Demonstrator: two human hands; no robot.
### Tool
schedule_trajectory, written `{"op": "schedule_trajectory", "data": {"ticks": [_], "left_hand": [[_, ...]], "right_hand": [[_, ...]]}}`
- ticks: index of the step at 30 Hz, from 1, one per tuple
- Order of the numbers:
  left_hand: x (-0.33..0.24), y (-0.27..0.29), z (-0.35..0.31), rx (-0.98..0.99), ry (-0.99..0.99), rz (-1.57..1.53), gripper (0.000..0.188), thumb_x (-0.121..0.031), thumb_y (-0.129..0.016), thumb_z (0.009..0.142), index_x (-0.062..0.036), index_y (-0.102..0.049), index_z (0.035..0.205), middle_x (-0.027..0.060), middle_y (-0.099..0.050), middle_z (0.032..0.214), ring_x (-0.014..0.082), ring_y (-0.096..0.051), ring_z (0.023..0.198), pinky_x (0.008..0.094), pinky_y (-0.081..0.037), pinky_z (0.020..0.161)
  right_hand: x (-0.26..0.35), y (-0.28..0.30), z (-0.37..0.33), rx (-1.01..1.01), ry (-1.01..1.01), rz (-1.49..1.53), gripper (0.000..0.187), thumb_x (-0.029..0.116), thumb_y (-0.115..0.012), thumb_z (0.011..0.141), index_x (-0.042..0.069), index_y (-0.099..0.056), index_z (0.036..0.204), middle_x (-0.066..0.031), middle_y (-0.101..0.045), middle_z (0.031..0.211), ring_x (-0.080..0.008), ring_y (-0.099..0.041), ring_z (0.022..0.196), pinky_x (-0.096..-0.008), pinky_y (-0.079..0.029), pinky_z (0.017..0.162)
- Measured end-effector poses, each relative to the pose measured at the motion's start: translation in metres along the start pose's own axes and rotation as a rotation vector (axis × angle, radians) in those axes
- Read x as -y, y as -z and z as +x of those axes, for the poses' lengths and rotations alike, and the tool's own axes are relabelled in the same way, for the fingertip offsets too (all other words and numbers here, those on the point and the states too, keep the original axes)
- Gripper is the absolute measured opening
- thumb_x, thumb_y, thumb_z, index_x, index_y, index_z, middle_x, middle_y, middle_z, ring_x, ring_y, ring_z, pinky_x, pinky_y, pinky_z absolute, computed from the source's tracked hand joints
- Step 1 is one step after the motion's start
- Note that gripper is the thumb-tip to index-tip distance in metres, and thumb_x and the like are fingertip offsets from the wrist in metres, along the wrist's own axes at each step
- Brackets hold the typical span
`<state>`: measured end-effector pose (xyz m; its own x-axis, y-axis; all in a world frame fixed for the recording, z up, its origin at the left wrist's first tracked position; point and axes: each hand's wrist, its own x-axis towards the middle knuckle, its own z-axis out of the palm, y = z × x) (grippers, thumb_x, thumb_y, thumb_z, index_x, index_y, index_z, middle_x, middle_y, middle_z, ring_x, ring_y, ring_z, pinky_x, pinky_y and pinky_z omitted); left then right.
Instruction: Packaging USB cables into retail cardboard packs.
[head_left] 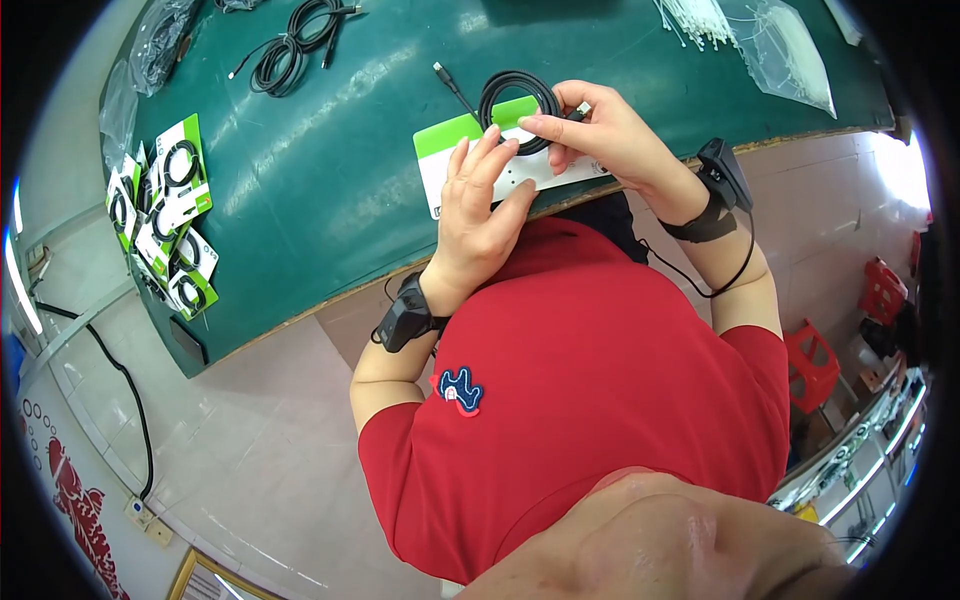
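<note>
A coiled black cable lies over a green and white packaging card near the table's front edge. One cable end with a connector sticks out to the upper left of the coil. My right hand is closed on the coil's right side, thumb and fingers pinching it, with the other connector showing by the fingers. On the card's left part rests my left hand, fingers stretched and thumb apart. Its fingertips reach the lower left of the coil; whether they press on it is hard to tell.
The green table holds another black cable bundle at the back and a pile of carded cables at the left. White cable ties and a clear plastic bag lie at the back right. Red chairs stand behind.
</note>
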<state>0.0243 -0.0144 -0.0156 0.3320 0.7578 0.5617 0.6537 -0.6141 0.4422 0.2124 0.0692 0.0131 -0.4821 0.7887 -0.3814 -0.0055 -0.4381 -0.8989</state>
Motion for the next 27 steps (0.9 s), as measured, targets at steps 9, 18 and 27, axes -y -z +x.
{"op": "schedule_trajectory", "data": {"ticks": [9,18,27], "left_hand": [[0.004,-0.007,-0.012,0.001,0.006,-0.034,0.019,-0.002,-0.071,0.073,-0.0031,-0.069,0.091,0.0112,-0.059,0.11,0.0264,-0.062,0.102,0.0479,-0.05,0.094],[0.012,-0.005,-0.01,-0.024,-0.08,-0.073,0.018,-0.004,-0.075,0.073,-0.0021,-0.068,0.09,0.0102,-0.061,0.102,0.0258,-0.065,0.095,0.0466,-0.053,0.09],[0.008,-0.001,-0.007,-0.01,-0.049,0.035,0.021,-0.006,-0.079,0.07,-0.0037,-0.068,0.087,0.008,-0.063,0.099,0.0251,-0.064,0.099,0.048,-0.052,0.09]], "right_hand": [[-0.009,-0.01,0.004,0.142,-0.109,-0.152,0.023,0.021,-0.07,0.089,0.0,-0.064,0.096,-0.0055,-0.066,0.087,-0.0085,-0.064,0.067,-0.0233,-0.053,0.06],[-0.005,0.017,-0.005,0.115,0.835,-1.04,0.023,0.016,-0.075,0.078,0.007,-0.065,0.097,-0.0021,-0.068,0.098,-0.0272,-0.057,0.11,-0.0403,-0.044,0.094],[-0.01,0.019,0.0,0.168,0.96,-1.082,0.015,0.013,-0.074,0.075,0.008,-0.066,0.087,-0.0004,-0.067,0.092,-0.0236,-0.059,0.101,-0.0378,-0.046,0.09]]}}
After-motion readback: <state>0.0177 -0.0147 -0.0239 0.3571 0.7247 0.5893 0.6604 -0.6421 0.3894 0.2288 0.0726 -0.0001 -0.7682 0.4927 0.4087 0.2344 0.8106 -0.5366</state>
